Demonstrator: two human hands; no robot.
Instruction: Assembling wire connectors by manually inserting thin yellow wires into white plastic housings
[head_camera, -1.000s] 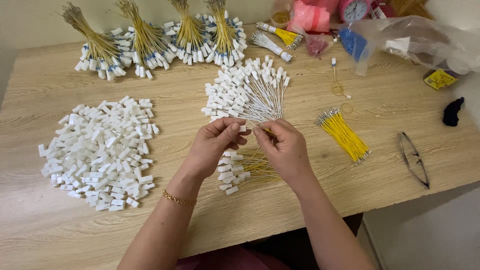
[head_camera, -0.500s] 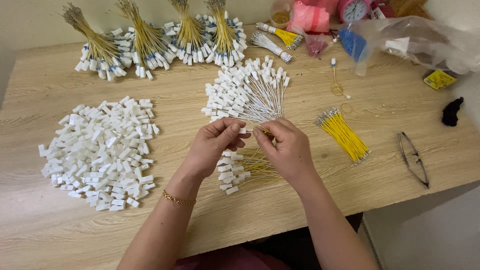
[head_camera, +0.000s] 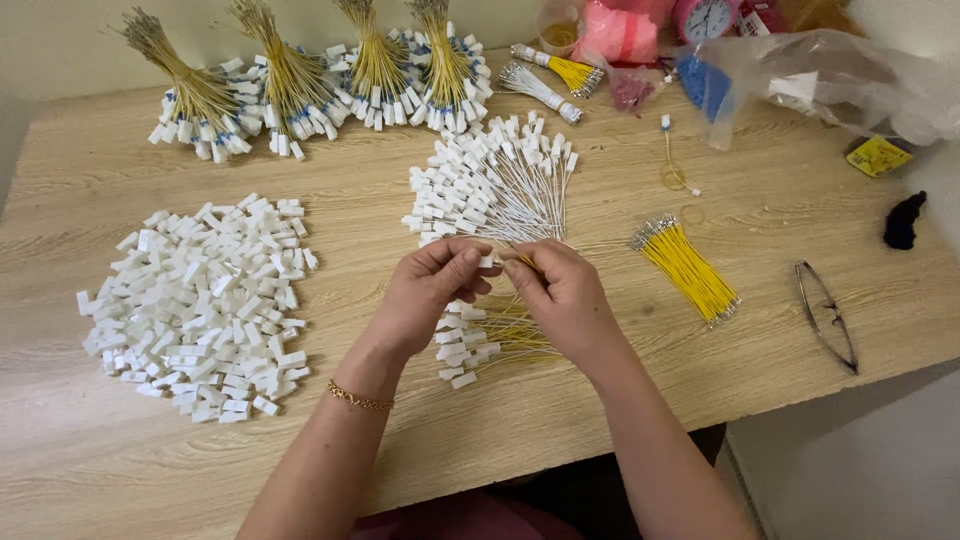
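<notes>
White connector (head_camera: 487, 262) pinched in left hand (head_camera: 432, 290), yellow wire (head_camera: 522, 262) gripped in right hand (head_camera: 562, 292); misaligned push could bend wire tip.

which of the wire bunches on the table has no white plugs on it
The loose bunch of yellow wires right of the hands: bare metal tips only, while every other bunch, tied at the back or fanned in the middle, carries white plugs.

A pair of glasses (head_camera: 827, 315) lies folded near the table's (head_camera: 120, 470) right edge, a red alarm clock (head_camera: 705, 17) (partly cropped) stands at the back, beside crumpled plastic bags (head_camera: 840, 75).
</notes>
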